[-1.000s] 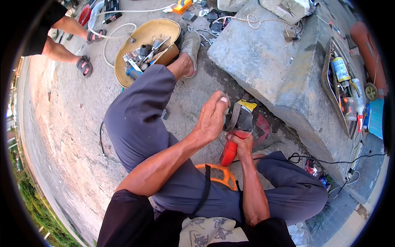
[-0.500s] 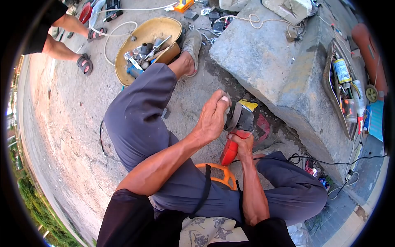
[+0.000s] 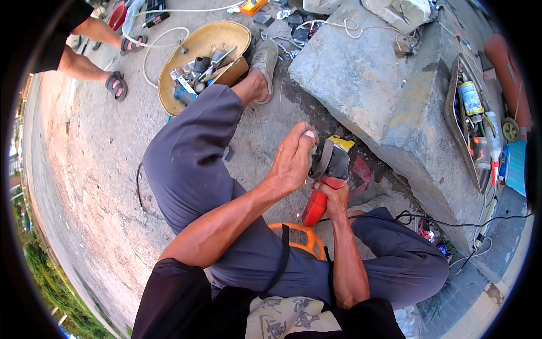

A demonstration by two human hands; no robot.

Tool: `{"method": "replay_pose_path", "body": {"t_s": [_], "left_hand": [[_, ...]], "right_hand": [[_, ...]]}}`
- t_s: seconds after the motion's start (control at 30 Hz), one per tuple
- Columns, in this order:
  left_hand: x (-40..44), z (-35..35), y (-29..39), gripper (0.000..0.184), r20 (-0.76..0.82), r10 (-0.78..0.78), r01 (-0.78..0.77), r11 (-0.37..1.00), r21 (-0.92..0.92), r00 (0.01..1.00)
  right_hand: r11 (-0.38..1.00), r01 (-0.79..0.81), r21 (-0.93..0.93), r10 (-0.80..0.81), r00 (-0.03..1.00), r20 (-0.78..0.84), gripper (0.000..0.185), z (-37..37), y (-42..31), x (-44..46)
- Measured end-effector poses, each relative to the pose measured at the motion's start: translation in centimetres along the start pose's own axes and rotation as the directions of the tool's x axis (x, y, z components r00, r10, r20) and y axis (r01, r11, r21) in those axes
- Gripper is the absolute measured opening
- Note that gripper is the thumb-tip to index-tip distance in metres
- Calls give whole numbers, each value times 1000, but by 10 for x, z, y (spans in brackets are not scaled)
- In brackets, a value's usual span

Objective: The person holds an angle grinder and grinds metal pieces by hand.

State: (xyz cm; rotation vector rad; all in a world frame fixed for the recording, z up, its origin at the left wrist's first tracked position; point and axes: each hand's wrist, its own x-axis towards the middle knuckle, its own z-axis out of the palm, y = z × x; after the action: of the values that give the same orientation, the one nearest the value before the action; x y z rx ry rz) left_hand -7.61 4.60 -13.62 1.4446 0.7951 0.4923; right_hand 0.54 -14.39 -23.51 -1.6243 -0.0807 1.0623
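A red and black angle grinder (image 3: 317, 207) is gripped in my right hand (image 3: 335, 201), fingers closed around its body. Its disc (image 3: 322, 160) stands edge-up at the grinder head, with a bright speck or two just below it. On the disc's left side, my left hand (image 3: 294, 153) is closed, thumb on top, over a small dark piece (image 3: 314, 163). That piece is mostly covered by the fingers, so its kind is unclear. It appears to meet the disc.
A concrete block (image 3: 361, 85) rises ahead on the right, with a tray of cans (image 3: 480, 183) beyond. Tools fill a tan basin (image 3: 237, 35) at upper left. A person's sandalled foot (image 3: 117, 86) is farther left. A black cable (image 3: 451, 224) trails right.
Both hands and the grinder stay in nearly the same place. The view shifts very slightly. Small bright specks now show below the disc.
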Motion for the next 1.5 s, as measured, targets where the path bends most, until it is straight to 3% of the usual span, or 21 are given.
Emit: {"method": "replay_pose_path", "body": {"t_s": [0.33, 1.5], "left_hand": [[0, 0, 2, 26, 1, -4, 4, 1000, -16, 1000], [0, 0, 6, 25, -11, 7, -7, 1000, 6, 1000]], "right_hand": [[997, 12, -72, -12, 1000, 2, 20, 1, -7, -2], [1000, -9, -12, 9, 1000, 12, 18, 5, -14, -2]]}}
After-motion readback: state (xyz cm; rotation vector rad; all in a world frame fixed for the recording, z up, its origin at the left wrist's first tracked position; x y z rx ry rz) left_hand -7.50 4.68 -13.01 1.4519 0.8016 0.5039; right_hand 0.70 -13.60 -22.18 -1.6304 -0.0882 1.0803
